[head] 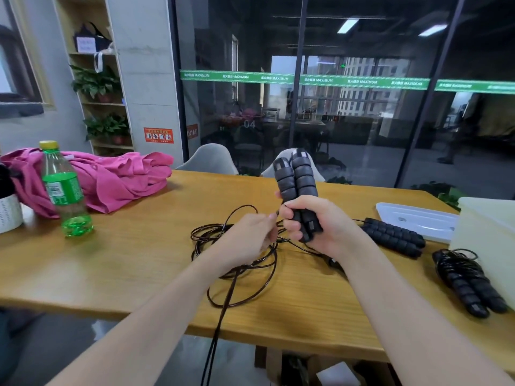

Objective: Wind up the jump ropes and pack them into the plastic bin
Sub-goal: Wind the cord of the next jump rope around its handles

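Jump ropes: three in view.
Held rope handles (295, 190): two foam grips side by side, upright, above the table (111, 260).
Right hand (315, 224): fist closed round the lower ends of both grips.
Left hand (250, 235): just left of the grips, fingertips pinching the cord (245, 274).
Cord: loose loops under both hands, one strand hanging over the near edge.
Second rope (393, 236): right of the right hand.
Wound rope (468, 282): near right, touching the plastic bin (485, 232).
Lid (415, 218): one, far right.

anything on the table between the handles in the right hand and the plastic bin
Yes. Between the handles in the right hand and the plastic bin, at the table's right edge, lie a second jump rope and a wound rope right beside the bin. Lifting over them avoids both.
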The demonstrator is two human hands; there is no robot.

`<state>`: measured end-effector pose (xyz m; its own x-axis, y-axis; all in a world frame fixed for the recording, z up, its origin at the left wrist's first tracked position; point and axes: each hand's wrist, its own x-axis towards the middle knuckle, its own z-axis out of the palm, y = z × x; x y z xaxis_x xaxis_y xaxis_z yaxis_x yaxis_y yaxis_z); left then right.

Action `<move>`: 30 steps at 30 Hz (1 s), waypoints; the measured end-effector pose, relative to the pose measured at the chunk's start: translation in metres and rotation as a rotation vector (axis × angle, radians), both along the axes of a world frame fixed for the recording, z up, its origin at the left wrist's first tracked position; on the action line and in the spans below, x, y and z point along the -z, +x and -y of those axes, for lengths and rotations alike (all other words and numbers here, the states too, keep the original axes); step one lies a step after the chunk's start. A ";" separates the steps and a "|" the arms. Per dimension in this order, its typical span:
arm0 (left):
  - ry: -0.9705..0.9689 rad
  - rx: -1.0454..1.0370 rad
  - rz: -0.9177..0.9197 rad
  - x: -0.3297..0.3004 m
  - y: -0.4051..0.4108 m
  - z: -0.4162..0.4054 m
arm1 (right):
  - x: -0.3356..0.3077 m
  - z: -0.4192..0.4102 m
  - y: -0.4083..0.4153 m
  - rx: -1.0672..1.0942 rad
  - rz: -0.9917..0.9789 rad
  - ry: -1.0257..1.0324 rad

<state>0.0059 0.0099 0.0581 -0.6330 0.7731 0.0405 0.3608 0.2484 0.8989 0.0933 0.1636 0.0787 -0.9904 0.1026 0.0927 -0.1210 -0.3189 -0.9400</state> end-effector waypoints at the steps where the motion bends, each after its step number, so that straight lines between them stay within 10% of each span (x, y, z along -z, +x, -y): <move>1: -0.047 0.002 -0.028 0.004 0.001 0.007 | -0.001 -0.006 0.000 0.067 0.010 0.018; 9: -0.029 -0.145 -0.445 0.006 -0.007 0.048 | 0.008 -0.038 0.001 0.555 0.120 0.588; 16: 0.074 -0.059 -0.537 -0.025 -0.013 0.042 | 0.035 -0.028 0.002 0.365 0.053 0.113; 24: -0.100 0.157 -1.066 -0.080 -0.014 0.015 | 0.014 0.003 0.010 0.161 0.286 1.194; 30: -0.232 0.367 -0.583 -0.093 -0.042 -0.011 | -0.023 0.019 0.038 -0.107 0.218 1.261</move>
<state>-0.0363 0.0207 0.1513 -0.2565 0.9612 0.1017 0.8619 0.1799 0.4740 0.1318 0.1443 0.1021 -0.9951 -0.0175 -0.0974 0.0440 0.8029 -0.5945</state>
